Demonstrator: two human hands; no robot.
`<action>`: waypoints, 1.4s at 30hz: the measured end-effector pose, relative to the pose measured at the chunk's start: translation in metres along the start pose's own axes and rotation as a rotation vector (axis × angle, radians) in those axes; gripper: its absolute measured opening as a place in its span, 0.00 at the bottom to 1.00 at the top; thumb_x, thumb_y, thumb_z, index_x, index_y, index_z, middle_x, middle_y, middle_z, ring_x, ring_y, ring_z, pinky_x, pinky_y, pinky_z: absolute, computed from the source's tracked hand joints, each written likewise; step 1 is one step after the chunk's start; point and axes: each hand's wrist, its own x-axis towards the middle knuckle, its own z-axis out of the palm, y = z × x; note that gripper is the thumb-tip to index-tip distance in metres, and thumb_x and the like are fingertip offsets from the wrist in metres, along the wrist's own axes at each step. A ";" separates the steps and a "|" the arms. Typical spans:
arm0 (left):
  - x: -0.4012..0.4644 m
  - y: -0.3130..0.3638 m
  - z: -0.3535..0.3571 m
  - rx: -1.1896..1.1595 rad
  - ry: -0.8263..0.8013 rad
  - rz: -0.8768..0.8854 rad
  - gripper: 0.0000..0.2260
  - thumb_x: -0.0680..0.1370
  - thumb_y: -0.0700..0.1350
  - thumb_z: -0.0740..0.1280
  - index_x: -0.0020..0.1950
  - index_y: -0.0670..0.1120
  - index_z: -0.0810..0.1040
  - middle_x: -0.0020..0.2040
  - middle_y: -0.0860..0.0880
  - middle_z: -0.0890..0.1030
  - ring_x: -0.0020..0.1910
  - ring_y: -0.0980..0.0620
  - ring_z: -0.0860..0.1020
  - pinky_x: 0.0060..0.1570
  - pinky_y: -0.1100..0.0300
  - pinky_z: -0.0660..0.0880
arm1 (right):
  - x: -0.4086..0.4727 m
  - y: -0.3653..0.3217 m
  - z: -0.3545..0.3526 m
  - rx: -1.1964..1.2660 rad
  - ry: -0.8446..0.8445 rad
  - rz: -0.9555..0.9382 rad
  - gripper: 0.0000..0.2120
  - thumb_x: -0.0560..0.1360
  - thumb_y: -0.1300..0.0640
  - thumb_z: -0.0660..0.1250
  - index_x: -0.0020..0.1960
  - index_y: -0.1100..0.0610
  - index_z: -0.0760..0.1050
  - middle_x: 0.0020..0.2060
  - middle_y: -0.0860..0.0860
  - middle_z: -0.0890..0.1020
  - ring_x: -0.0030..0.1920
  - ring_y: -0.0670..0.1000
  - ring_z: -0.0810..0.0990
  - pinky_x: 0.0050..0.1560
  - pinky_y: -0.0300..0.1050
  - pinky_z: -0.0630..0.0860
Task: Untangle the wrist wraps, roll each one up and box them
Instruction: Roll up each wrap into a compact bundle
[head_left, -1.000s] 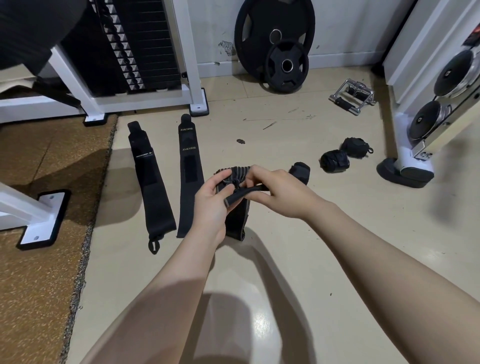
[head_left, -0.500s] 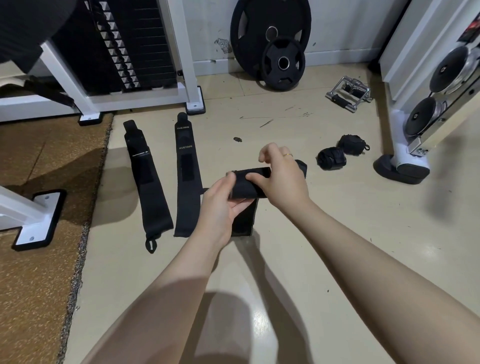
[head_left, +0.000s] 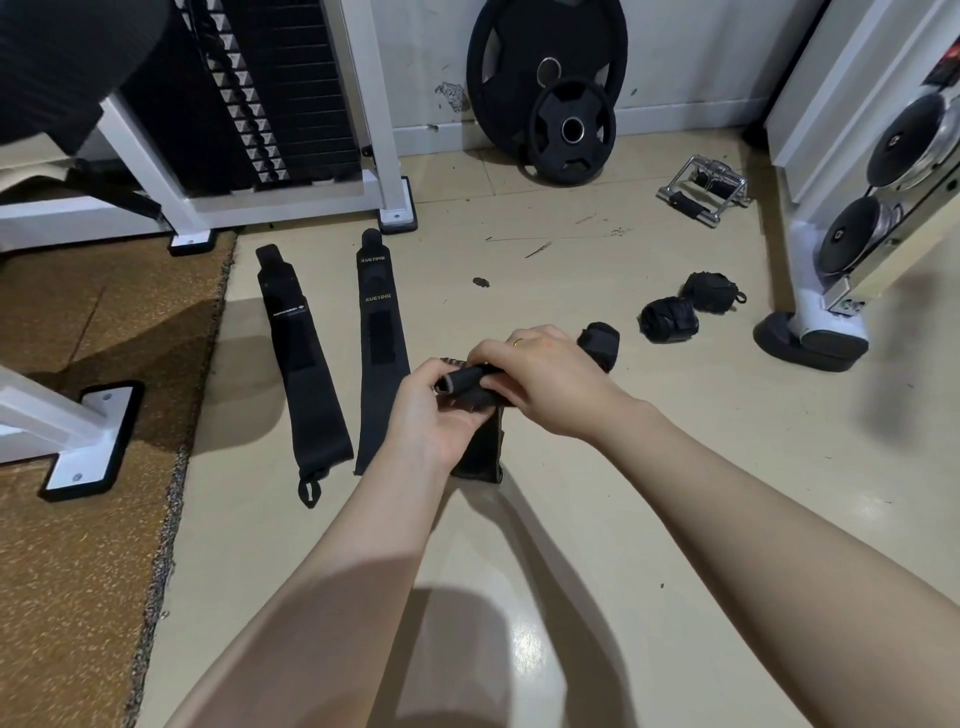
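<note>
Looking down at the floor (head_left: 597, 519), we see two flat wrist wraps (head_left: 306, 364) lying left and three rolled wraps (head_left: 667, 319) right. Our left hand (head_left: 441, 415) and right hand (head_left: 545, 379) both pinch the half-rolled wrap (head_left: 467, 387); the roll's tighter than a second ago, tail touching the floor.

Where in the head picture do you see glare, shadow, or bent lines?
Head view: glare shines on the glossy beige floor between the forearms; a soft shadow lies under the flat black wrist wraps; the white machine frame leans from wide-angle distortion.
</note>
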 end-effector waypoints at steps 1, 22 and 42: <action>0.001 0.000 0.000 -0.043 -0.005 0.019 0.09 0.76 0.31 0.53 0.39 0.41 0.68 0.39 0.43 0.72 0.37 0.46 0.74 0.47 0.51 0.74 | 0.000 -0.002 0.000 0.043 -0.022 0.024 0.12 0.80 0.56 0.60 0.61 0.57 0.75 0.43 0.54 0.79 0.51 0.57 0.75 0.56 0.45 0.62; -0.002 0.002 0.010 0.457 0.005 0.237 0.09 0.80 0.33 0.59 0.55 0.37 0.77 0.47 0.41 0.81 0.47 0.45 0.80 0.46 0.54 0.80 | 0.001 -0.003 -0.009 0.233 0.045 0.196 0.14 0.76 0.48 0.66 0.55 0.56 0.80 0.52 0.54 0.79 0.55 0.56 0.75 0.56 0.49 0.70; -0.034 0.079 0.068 1.039 -0.370 0.645 0.21 0.74 0.34 0.69 0.61 0.54 0.77 0.52 0.55 0.79 0.55 0.53 0.78 0.54 0.59 0.78 | 0.029 -0.003 -0.067 1.287 0.123 0.553 0.02 0.79 0.57 0.63 0.51 0.55 0.73 0.38 0.48 0.81 0.41 0.46 0.83 0.41 0.37 0.74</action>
